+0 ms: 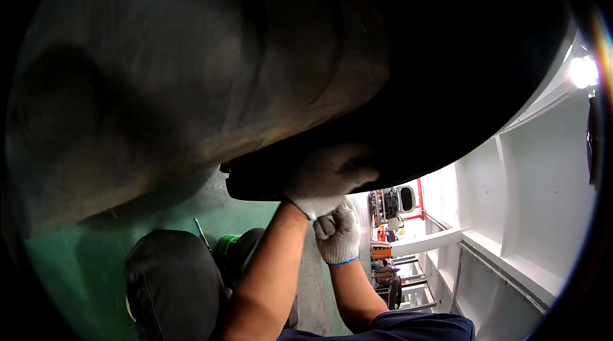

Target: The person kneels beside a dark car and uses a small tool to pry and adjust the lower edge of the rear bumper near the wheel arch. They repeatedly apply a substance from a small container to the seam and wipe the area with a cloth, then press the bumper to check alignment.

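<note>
Both of my hands wear white knitted gloves. My left hand (329, 178) reaches up into the shadow under a large dark curved panel (268, 184), close to its lower edge. Its fingers look spread apart, dim and somewhat blurred, and nothing shows between them. Just below its wrist, my right hand (338, 232) is closed with curled fingers. Whatever lies inside those fingers is hidden. A broad, dusty, dark rounded body (191, 85), tyre-like in shape, fills the upper left beside the panel.
My bent knees in dark trousers (175, 283) are at the lower left above a green floor (76, 264). A thin rod (203, 234) lies near them. White framing (485, 200) stands to the right, with a bright lamp (582, 73) above and shelved parts (386, 207) beyond.
</note>
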### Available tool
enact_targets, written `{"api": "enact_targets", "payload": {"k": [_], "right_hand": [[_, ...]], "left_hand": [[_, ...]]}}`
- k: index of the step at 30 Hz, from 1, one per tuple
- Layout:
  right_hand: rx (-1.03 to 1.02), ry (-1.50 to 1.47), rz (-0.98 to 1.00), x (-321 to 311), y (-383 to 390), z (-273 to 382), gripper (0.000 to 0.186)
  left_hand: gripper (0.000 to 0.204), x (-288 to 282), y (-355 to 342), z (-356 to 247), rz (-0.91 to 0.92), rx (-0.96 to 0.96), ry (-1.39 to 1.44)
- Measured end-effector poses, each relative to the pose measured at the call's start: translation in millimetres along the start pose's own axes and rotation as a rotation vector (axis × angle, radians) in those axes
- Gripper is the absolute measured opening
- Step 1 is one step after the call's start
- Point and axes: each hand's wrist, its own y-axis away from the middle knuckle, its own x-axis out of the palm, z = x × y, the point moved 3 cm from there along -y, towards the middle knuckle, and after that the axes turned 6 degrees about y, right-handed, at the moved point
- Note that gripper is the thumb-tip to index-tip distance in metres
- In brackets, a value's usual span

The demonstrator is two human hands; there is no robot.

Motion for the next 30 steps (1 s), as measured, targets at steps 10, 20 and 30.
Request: {"api": "enact_targets", "payload": {"k": [10,20,30], "right_hand": [[-0.15,0.261,-0.119,-21,-18,6,0.005],[-0.237,0.297,-0.115,-16,-20,11,0.007],[-0.154,0.054,0.03,-14,-19,42,0.01]], "left_hand": [[0.028,7,-6,7,0.177,0.014,0.049],[0.024,24,-7,-12,0.156,0.154,-0.169],[0.023,50,-22,-71,0.115,0.077,-0.508]]}}
